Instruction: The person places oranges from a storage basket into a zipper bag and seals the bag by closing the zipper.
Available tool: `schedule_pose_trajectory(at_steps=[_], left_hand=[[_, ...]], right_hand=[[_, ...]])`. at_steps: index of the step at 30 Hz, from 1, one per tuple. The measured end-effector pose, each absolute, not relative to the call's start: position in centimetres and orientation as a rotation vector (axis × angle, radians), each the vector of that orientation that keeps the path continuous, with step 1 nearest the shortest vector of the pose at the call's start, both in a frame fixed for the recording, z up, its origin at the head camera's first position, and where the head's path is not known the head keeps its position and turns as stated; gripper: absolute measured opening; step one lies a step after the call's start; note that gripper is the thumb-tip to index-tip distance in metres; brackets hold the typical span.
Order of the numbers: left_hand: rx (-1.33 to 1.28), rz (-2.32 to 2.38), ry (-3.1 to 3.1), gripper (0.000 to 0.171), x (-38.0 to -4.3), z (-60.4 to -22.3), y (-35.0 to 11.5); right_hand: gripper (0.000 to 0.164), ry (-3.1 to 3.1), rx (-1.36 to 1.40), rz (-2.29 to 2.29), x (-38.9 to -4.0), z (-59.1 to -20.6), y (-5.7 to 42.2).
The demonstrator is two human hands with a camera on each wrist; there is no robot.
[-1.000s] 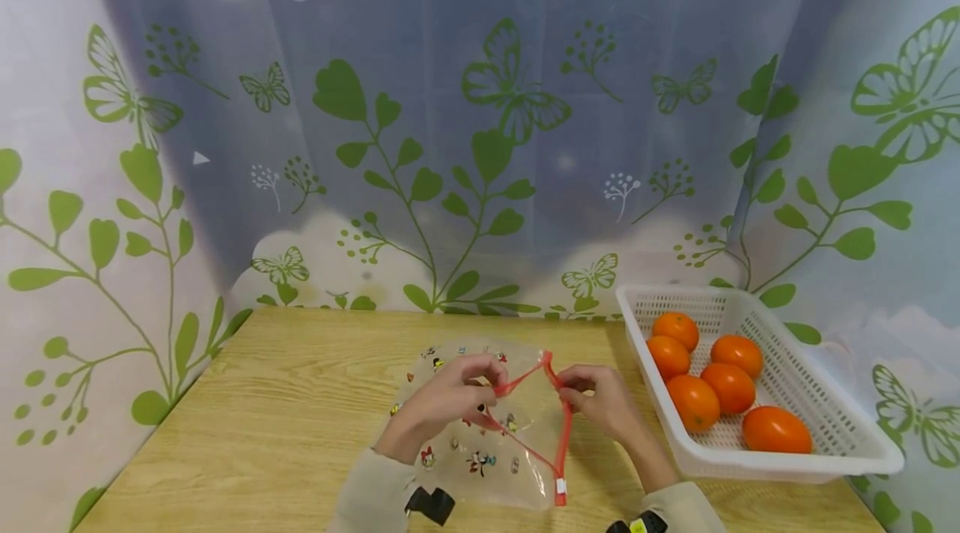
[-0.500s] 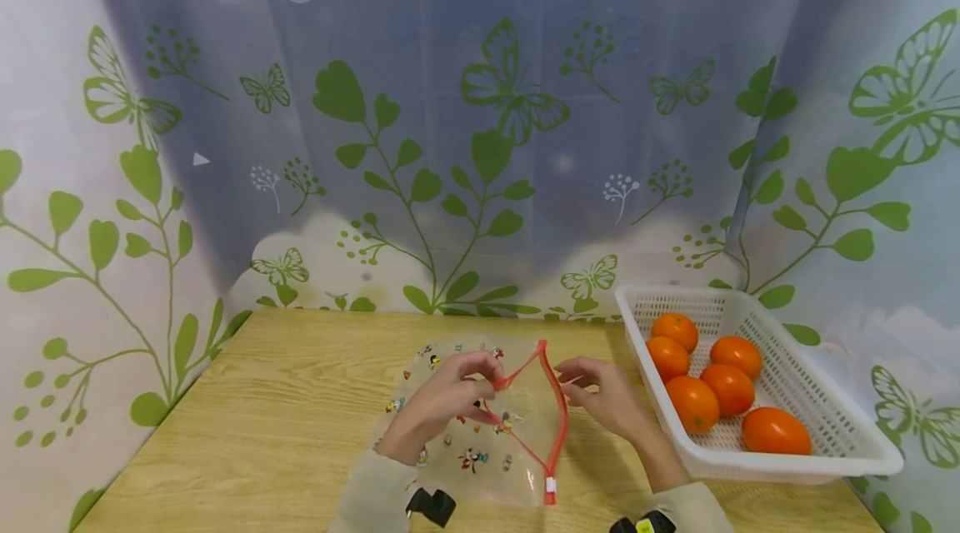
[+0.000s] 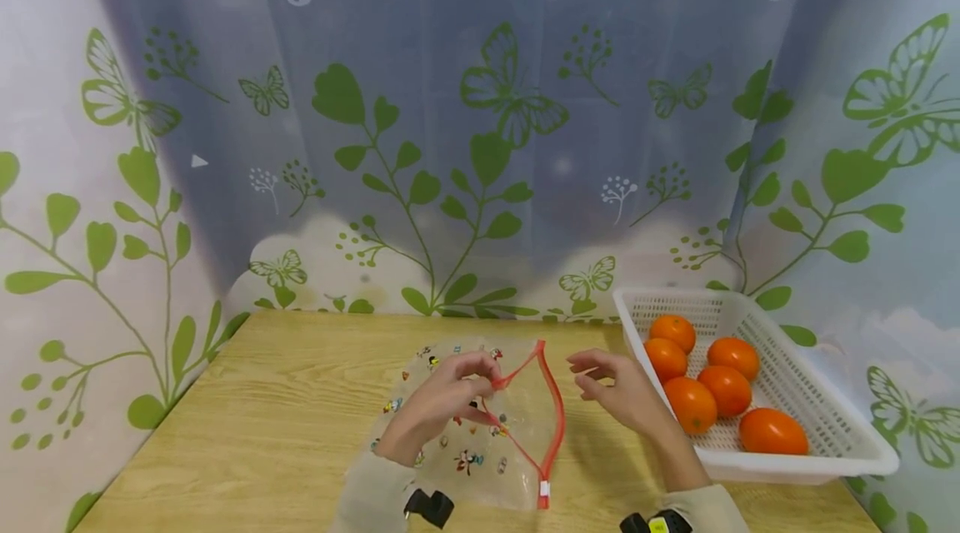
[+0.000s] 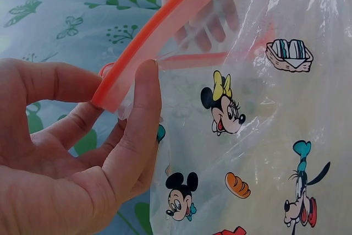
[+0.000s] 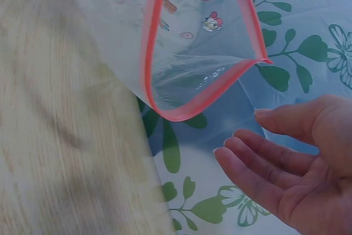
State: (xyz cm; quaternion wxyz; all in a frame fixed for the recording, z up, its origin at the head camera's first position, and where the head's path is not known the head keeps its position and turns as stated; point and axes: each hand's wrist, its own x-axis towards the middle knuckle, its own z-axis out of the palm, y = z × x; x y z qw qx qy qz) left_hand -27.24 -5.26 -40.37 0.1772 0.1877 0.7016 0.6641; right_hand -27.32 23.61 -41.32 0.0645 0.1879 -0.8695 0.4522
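Note:
A clear zipper bag (image 3: 480, 454) printed with small cartoon figures lies over the wooden table, its red-edged mouth spread wide and facing right. My left hand (image 3: 444, 400) pinches the red rim at the left of that mouth; in the left wrist view thumb and fingers grip the red strip (image 4: 148, 31). A white slider (image 3: 544, 490) sits at the rim's near end. To the right of the bag, my right hand (image 3: 618, 387) is apart from it, fingers loosely extended and holding nothing. The right wrist view shows that hand (image 5: 297, 169) beside the gaping mouth (image 5: 181, 118).
A white perforated plastic basket (image 3: 817, 466) stands at the table's right side, close to my right forearm. Several orange-red tomatoes (image 3: 723, 390) lie in it. Behind the wooden table (image 3: 300, 400) hangs a curtain (image 3: 420, 141) with leaves and butterflies.
My right hand has let go of the bag's red rim and moved a little to the right. The mouth has rounded out wider. My left hand keeps its pinch in nearly the same place.

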Motion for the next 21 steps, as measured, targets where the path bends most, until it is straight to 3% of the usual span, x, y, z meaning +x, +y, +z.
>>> schedule_pose_trajectory(at_steps=[21], left_hand=[[0.565,1.885,1.987,0.008,-27.3,-40.5,-5.6]], right_hand=[[0.027,-2.726,0.586,1.21,-26.8,-38.0,25.0]])
